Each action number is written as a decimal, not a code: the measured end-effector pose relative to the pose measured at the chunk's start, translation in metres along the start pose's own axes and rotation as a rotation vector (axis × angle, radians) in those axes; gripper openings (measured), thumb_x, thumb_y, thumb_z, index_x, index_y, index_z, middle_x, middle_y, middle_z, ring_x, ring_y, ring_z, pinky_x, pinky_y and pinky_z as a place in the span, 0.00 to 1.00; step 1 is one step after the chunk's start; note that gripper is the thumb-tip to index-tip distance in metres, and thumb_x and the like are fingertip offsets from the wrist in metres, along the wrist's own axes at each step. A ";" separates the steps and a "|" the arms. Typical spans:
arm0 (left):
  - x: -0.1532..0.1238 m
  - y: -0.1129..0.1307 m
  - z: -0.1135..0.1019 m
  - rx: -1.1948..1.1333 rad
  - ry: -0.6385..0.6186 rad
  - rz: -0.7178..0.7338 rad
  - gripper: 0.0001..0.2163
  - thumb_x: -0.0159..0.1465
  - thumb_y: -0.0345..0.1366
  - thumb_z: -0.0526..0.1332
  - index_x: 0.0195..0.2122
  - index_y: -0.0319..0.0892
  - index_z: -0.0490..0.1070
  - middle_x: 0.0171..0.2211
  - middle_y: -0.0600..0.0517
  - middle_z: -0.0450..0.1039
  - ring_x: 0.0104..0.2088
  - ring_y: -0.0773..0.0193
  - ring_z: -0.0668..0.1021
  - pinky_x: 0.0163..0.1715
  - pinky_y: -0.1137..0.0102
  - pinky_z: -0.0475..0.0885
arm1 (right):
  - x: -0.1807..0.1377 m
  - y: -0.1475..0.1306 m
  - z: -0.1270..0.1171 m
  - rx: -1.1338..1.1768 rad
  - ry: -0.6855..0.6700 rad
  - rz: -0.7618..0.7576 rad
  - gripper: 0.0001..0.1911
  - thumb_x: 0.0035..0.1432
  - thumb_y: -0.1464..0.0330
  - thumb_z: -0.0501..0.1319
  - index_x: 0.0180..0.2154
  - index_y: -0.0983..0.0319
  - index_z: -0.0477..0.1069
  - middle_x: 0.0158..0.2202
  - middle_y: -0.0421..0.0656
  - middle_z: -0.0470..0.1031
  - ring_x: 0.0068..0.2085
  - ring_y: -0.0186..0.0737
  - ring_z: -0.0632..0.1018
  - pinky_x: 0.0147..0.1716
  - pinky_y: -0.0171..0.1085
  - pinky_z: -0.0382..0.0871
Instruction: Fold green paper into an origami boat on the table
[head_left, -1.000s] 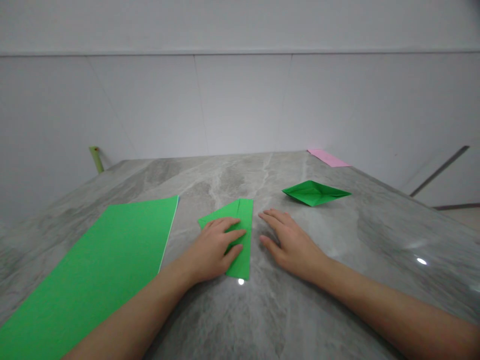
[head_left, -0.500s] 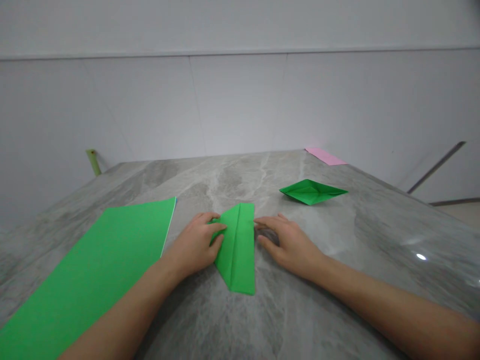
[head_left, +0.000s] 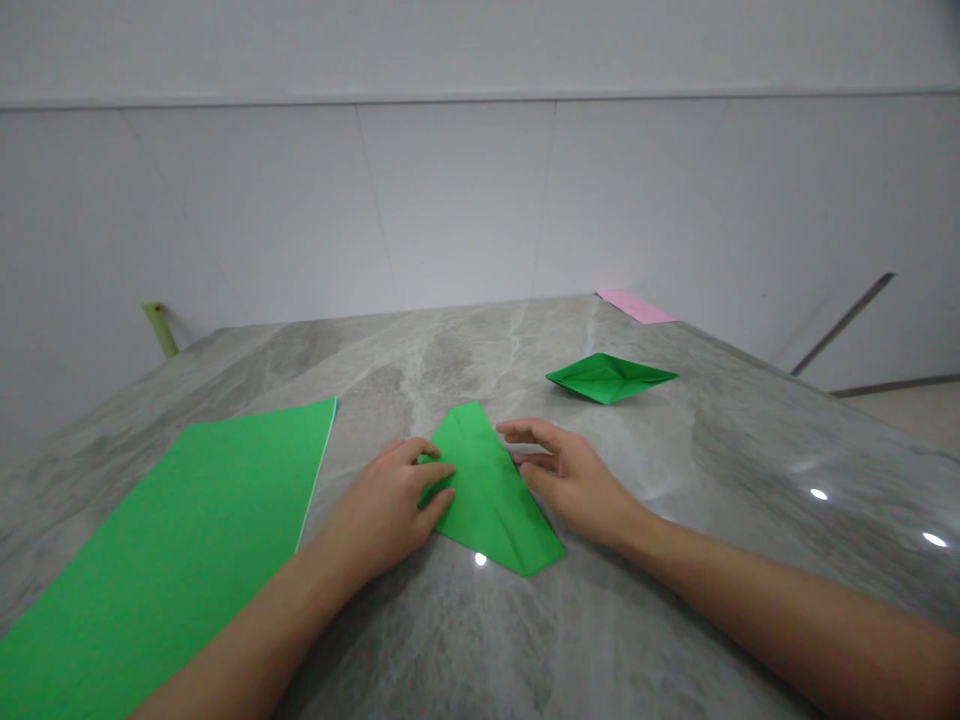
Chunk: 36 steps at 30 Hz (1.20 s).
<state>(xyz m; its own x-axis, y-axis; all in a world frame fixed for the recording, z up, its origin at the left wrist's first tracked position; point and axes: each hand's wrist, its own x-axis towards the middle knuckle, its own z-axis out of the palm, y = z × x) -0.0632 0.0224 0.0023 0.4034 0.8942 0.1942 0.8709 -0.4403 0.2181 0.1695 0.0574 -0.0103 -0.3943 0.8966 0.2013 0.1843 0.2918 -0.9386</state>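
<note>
A folded piece of green paper (head_left: 491, 490) lies on the table between my hands, slanting from upper left to lower right, with creases along it. My left hand (head_left: 401, 495) rests at its left edge, thumb and fingers spread, fingertips on the paper. Along the right edge is my right hand (head_left: 566, 475), its fingers curved and apart. The thumb and lower fingers are close against that edge; I cannot tell whether they touch it. Both hands are open. Further back to the right, a pointed green paper boat shape (head_left: 611, 378) sits by itself.
A large sheet or stack of green paper (head_left: 187, 540) covers the table's left side, beside my left forearm. Pink paper (head_left: 637, 306) lies at the far right corner of the grey marbled table (head_left: 450, 350). A white wall (head_left: 465, 200) rises behind.
The folded green paper has turned, its near end swinging right and its far end left. My right hand's fingers have spread a little more. The view has shifted slightly.
</note>
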 end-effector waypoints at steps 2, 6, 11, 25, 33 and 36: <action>0.001 0.001 0.000 -0.014 0.000 0.001 0.12 0.65 0.36 0.60 0.47 0.45 0.79 0.47 0.45 0.74 0.48 0.54 0.77 0.52 0.57 0.71 | 0.002 0.003 0.000 0.074 0.015 0.027 0.19 0.52 0.74 0.57 0.47 0.59 0.70 0.49 0.47 0.77 0.51 0.47 0.78 0.48 0.48 0.76; 0.002 0.002 -0.001 -0.028 -0.009 0.010 0.11 0.65 0.35 0.61 0.47 0.46 0.79 0.47 0.45 0.74 0.46 0.54 0.77 0.51 0.58 0.72 | 0.005 0.005 -0.001 0.147 0.075 0.035 0.17 0.49 0.70 0.61 0.44 0.60 0.72 0.47 0.48 0.77 0.51 0.49 0.76 0.48 0.50 0.75; 0.003 0.006 -0.004 -0.056 -0.053 0.032 0.11 0.65 0.35 0.61 0.45 0.48 0.80 0.48 0.45 0.73 0.44 0.55 0.78 0.50 0.57 0.73 | 0.006 0.000 -0.004 0.273 0.144 0.089 0.17 0.45 0.67 0.65 0.40 0.60 0.73 0.45 0.48 0.76 0.50 0.49 0.76 0.45 0.47 0.75; -0.001 0.008 0.001 -0.185 -0.078 0.122 0.11 0.65 0.35 0.61 0.48 0.47 0.78 0.51 0.46 0.72 0.48 0.55 0.77 0.53 0.58 0.71 | 0.004 -0.003 0.001 0.339 -0.016 0.145 0.23 0.43 0.69 0.68 0.44 0.58 0.67 0.43 0.45 0.77 0.39 0.40 0.79 0.41 0.44 0.75; -0.003 0.011 0.000 -0.342 -0.078 0.039 0.38 0.60 0.33 0.65 0.68 0.47 0.48 0.58 0.43 0.69 0.54 0.52 0.74 0.52 0.56 0.71 | -0.006 -0.006 0.008 0.128 -0.169 -0.052 0.25 0.50 0.73 0.64 0.51 0.56 0.65 0.45 0.44 0.74 0.45 0.41 0.77 0.41 0.42 0.75; -0.003 0.009 -0.001 -0.336 -0.086 0.110 0.27 0.62 0.33 0.64 0.61 0.49 0.61 0.56 0.47 0.71 0.53 0.55 0.75 0.53 0.59 0.70 | -0.007 -0.004 0.008 0.084 -0.206 -0.090 0.25 0.52 0.74 0.62 0.53 0.56 0.63 0.45 0.44 0.74 0.47 0.41 0.77 0.43 0.42 0.76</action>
<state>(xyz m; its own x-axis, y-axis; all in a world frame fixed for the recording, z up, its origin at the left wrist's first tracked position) -0.0568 0.0162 0.0046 0.5243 0.8370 0.1564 0.6856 -0.5239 0.5054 0.1647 0.0476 -0.0104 -0.5829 0.7787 0.2319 0.0675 0.3308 -0.9413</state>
